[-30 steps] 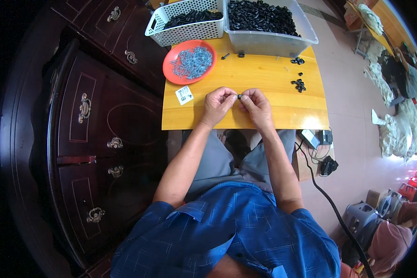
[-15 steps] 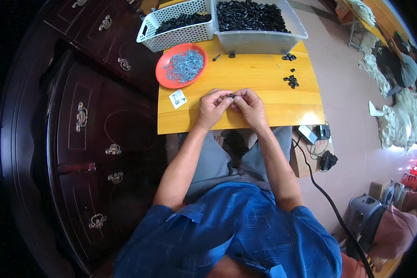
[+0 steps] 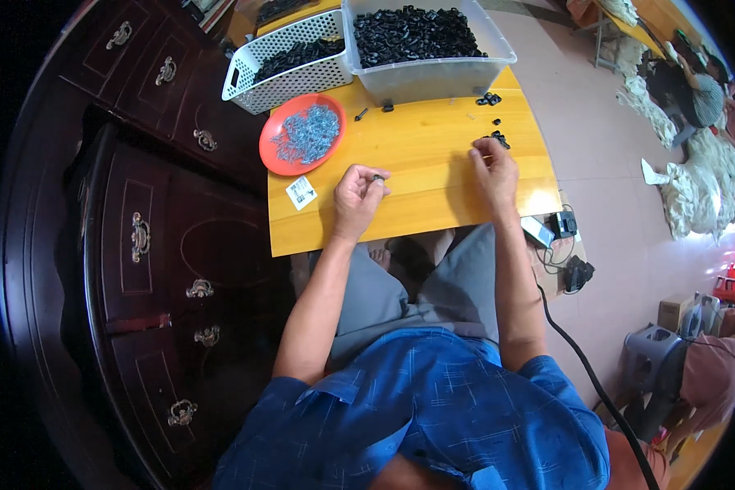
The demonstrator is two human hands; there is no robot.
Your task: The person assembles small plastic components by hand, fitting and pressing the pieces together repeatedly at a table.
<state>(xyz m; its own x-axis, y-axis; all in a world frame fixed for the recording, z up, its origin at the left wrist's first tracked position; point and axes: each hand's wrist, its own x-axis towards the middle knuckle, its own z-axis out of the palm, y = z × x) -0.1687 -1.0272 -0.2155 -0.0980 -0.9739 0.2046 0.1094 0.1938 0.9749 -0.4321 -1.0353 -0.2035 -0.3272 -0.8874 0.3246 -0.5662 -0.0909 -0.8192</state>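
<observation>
My left hand [image 3: 358,201] is over the middle of the yellow wooden table, its thumb and fingers closed on a small black plastic piece [image 3: 378,177]. Only part of that piece shows between the fingertips. Farther right, my right hand [image 3: 496,175] is beside a small pile of black plastic pieces [image 3: 502,140]. Its fingers are bent and the thumb stands apart from them. I see nothing held there. The hand covers part of the pile. On the left, an orange-red plate [image 3: 267,155] bears many small silvery metal pieces [image 3: 309,133].
A clear plastic bin [image 3: 425,84] and a white perforated basket [image 3: 290,91], both full of black pieces, stand at the far edge. More black pieces [image 3: 488,100] lie nearby. A white card [image 3: 300,193] is near the plate. A dark wooden cabinet [image 3: 212,180] borders the left.
My hands have separated. The right moved right to the small pile, while the left kept the black piece and shifted slightly left. The whole view has turned a little.
</observation>
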